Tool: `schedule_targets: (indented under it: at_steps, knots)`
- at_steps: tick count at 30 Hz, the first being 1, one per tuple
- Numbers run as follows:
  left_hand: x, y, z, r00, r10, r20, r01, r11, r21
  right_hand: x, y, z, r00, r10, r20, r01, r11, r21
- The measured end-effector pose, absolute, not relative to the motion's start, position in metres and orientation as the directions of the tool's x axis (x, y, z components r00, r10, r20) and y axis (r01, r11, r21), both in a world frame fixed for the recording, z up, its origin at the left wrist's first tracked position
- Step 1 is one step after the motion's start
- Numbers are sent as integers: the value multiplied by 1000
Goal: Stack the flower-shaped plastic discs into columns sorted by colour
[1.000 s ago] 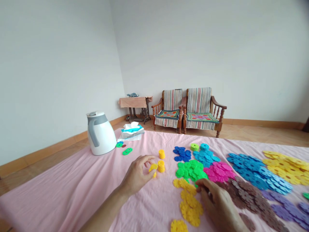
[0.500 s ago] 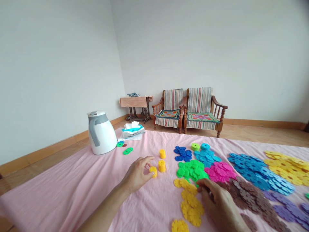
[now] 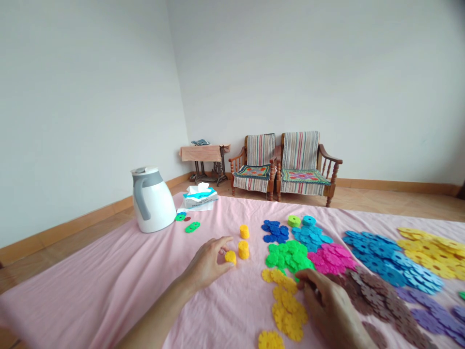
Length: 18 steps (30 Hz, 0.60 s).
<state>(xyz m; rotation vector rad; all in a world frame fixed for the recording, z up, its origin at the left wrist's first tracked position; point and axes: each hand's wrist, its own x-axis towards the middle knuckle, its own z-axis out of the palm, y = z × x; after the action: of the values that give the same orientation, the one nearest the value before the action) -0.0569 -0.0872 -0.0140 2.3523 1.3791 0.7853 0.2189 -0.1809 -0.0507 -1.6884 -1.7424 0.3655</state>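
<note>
My left hand (image 3: 208, 261) rests on the pink cloth (image 3: 109, 286), its fingers curled round a small stack of yellow flower discs (image 3: 230, 256). Two more yellow stacks (image 3: 243, 249) (image 3: 244, 231) stand just beyond it. My right hand (image 3: 327, 303) lies lower right with its fingers bent, the fingertips pressed on the edge of a loose spread of yellow discs (image 3: 286, 310); what they pinch, if anything, is hidden. Green discs (image 3: 288, 254) lie just past its fingertips.
A white kettle (image 3: 152, 199) and a tissue pack (image 3: 199, 198) stand at the far left of the cloth. Piles of dark blue (image 3: 275, 231), teal (image 3: 312, 235), pink (image 3: 331, 258), brown (image 3: 378, 295), blue (image 3: 392, 261) and yellow (image 3: 432, 247) discs cover the right. Two wooden armchairs (image 3: 286, 165) stand behind.
My left hand has set its yellow discs down flat into a small stack beside the two others. My right hand has hardly moved.
</note>
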Motion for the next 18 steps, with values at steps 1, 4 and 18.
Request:
schedule_targets:
  at_steps: [1,4,18]
  knots:
    - [-57,-87,-15,390,870,302,707,-493,507,219,-181,-51,65,961,267,774,120,-622]
    - [-56,-86,-16,386,872,302,712,-490,503,219,-181,-51,61,964,258,781,115,-614]
    - [-39,-116,10,639,700,318,464,-681,566,218,-182,-50,73,960,272,783,113,-611]
